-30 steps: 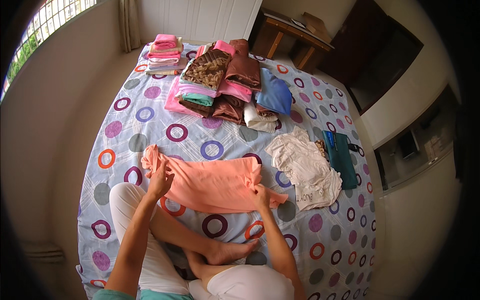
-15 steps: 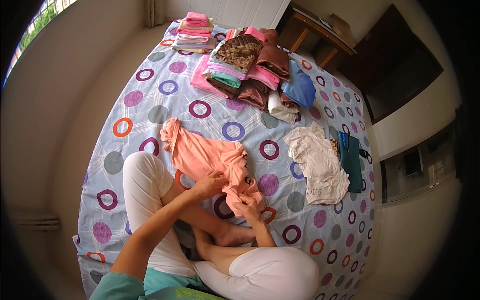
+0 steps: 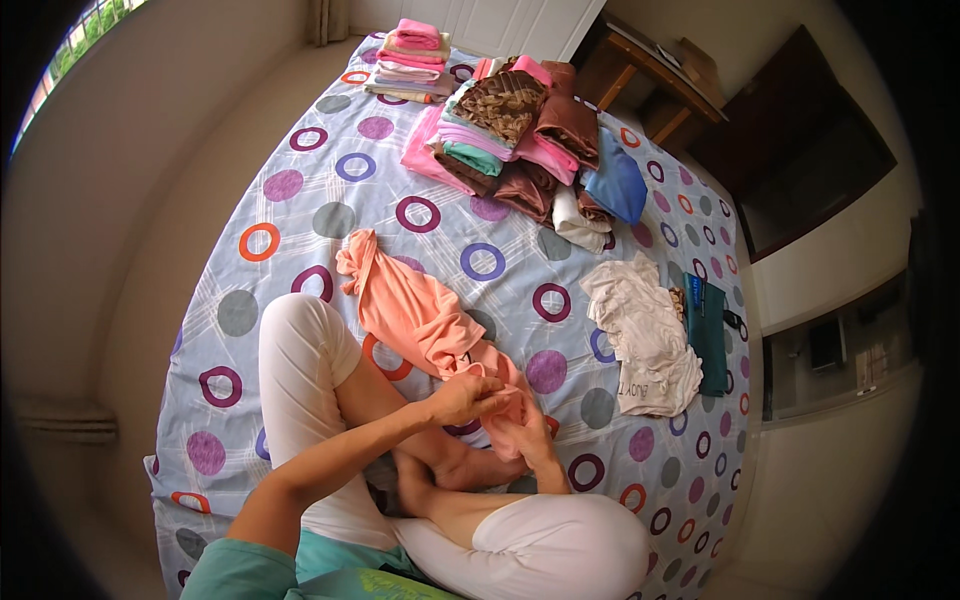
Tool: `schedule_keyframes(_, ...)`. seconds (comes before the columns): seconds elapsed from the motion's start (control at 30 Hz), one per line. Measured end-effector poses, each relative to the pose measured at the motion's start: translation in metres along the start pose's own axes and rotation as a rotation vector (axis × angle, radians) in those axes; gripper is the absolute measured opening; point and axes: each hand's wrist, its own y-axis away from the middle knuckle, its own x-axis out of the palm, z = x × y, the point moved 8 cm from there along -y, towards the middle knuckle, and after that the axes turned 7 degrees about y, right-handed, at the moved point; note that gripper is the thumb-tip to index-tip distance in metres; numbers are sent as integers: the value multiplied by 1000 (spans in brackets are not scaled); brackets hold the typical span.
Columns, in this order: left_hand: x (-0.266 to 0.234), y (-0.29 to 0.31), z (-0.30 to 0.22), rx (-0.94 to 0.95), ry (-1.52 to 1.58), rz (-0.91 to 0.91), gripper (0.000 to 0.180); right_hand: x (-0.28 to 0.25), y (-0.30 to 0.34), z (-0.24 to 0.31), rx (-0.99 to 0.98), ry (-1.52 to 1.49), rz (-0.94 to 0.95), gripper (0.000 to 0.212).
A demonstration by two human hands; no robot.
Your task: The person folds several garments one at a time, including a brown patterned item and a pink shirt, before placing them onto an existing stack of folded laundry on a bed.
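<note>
On dotted bedding [image 3: 320, 262], coral garment [image 3: 415, 312], both hands [image 3: 462, 399] [image 3: 532, 441] gripping

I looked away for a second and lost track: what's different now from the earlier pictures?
The left hand has left the peach garment's left end and moved right, now gripping its other end beside the right hand. That end has been drawn toward the person and bunched up. The view has shifted too. Unchanged on the bed: the white garment, folded stack and larger pile.
</note>
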Motion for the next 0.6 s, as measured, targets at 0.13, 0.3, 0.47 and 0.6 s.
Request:
schedule_keyframes(0.13,-2,9,-9,15,-246,131,18,-32,0,-6,123,-148,-10,17)
schedule_keyframes(0.3,-34,15,31,-142,-454,-32,18,-44,12,77,61,-37,-29,15)
schedule_keyframes(0.47,-99,8,3,95,-814,-368,16,-77,25,136,-65,116,-94,14)
schedule_keyframes(0.6,-136,1,-50,257,-834,-303,20,-91,23,152,-93,170,-43,14)
